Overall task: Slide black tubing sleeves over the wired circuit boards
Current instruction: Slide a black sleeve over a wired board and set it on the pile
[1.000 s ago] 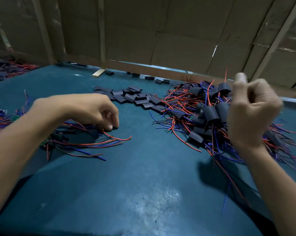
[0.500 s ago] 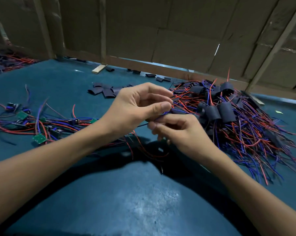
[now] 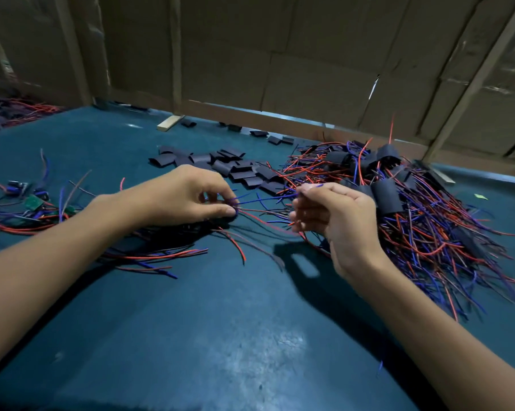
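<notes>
A large sleeved pile [image 3: 413, 209] lies right, bare boards [image 3: 33, 203] remain left; left hand [image 3: 179, 197] pinches wires [image 3: 259, 200], right hand [image 3: 333, 218] pinches their tips.

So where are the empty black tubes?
The loose black sleeves lie in a heap at the middle back of the blue table, just beyond the left hand and left of the finished pile.

two hands [image 3: 185, 194], one wooden block [image 3: 169, 123]

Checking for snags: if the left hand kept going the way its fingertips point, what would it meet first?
Probably the right hand. The left hand points rightward along the wires it pinches, and these run across the gap to that hand. Depth is uncertain.
</notes>
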The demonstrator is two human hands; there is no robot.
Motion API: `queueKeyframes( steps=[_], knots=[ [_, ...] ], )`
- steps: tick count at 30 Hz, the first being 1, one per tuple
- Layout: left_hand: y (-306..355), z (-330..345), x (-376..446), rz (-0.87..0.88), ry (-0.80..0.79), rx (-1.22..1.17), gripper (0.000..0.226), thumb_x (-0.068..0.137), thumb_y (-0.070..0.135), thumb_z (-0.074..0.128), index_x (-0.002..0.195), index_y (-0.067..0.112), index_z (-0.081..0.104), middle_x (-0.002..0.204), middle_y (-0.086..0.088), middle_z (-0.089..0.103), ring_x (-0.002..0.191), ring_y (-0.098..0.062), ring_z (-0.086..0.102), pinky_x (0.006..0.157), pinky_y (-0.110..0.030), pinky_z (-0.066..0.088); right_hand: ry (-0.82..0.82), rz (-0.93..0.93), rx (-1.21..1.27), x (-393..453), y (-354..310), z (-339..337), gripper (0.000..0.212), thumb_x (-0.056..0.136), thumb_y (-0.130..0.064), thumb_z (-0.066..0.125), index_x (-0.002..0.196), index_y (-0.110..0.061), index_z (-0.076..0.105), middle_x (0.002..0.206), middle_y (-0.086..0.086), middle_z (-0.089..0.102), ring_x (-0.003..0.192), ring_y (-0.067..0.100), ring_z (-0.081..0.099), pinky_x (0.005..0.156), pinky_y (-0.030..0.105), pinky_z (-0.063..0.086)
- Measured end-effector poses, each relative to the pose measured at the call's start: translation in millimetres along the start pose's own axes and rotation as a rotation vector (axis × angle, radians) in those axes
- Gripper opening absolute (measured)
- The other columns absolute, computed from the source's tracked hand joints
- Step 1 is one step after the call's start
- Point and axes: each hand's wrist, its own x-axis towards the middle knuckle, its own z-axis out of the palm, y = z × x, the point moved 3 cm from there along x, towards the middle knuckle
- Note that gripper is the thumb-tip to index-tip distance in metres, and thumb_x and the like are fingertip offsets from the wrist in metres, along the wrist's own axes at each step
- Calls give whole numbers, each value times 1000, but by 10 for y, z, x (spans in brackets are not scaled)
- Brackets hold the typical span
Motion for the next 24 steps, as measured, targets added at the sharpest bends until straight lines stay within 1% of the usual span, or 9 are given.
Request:
queueKeyframes(
  steps=[4,7,10,12,14,18,20,22,24],
  knots=[
    [7,-23,-3,90,153,13,18,88,27,74,92,11,78,92,0,69,82,-14,67,79,-40,53,122,-174,-38,-30,-97,-93,22,69,-8,53,47,-12,53,40,3,40,37,22,44,42,24,38],
    [19,-92,28,31,263,-187,14,88,30,73,88,17,78,89,-2,70,78,-14,65,75,-39,51,197,-302,-78,-27,-170,-178,38,75,-11,53,38,-18,46,36,0,35,34,21,34,44,25,31],
    [99,-112,69,-9,301,-480,12,90,28,69,92,21,78,88,-16,73,75,-23,60,69,-38,47,215,-317,-180,1,-155,-170,45,93,-21,58,48,-16,56,43,5,47,40,23,43,45,29,35],
    [160,-101,89,-5,304,-653,11,89,29,68,88,27,80,89,-4,76,75,-11,63,65,-29,52,137,-288,-283,26,-93,-85,31,99,-18,59,69,-13,68,58,5,60,54,23,54,52,32,46],
    [178,-77,93,-34,167,-806,13,89,34,70,87,25,80,86,1,75,71,-8,63,62,-21,52,-1,-287,-466,4,-32,24,13,99,-10,62,98,-13,74,84,1,71,72,18,62,71,36,55],
    [198,8,-7,-180,-417,-846,54,84,66,65,98,16,79,86,-9,73,74,-17,66,65,-25,53,-290,-410,-784,-113,111,188,36,94,-4,64,129,-13,65,116,-3,69,94,6,65,89,18,48],
    [180,4,65,-220,-225,-783,62,89,69,51,95,14,80,85,-11,75,71,-23,68,63,-28,52,-341,-526,-843,-157,126,260,41,92,-3,64,133,-10,62,120,0,69,99,9,66,95,21,49],
    [162,-67,137,-189,147,-489,48,101,52,47,91,18,79,85,-4,76,70,-22,69,61,-26,48,-333,-554,-850,-127,131,335,46,93,-3,64,138,-7,57,125,5,67,106,15,66,100,26,48],
    [114,-122,133,-161,370,-155,30,103,39,54,95,21,78,87,2,75,76,-19,68,68,-26,49,-404,-485,-935,-63,185,442,55,97,-13,62,149,-8,44,140,9,58,122,23,58,109,27,40]
  ],
)
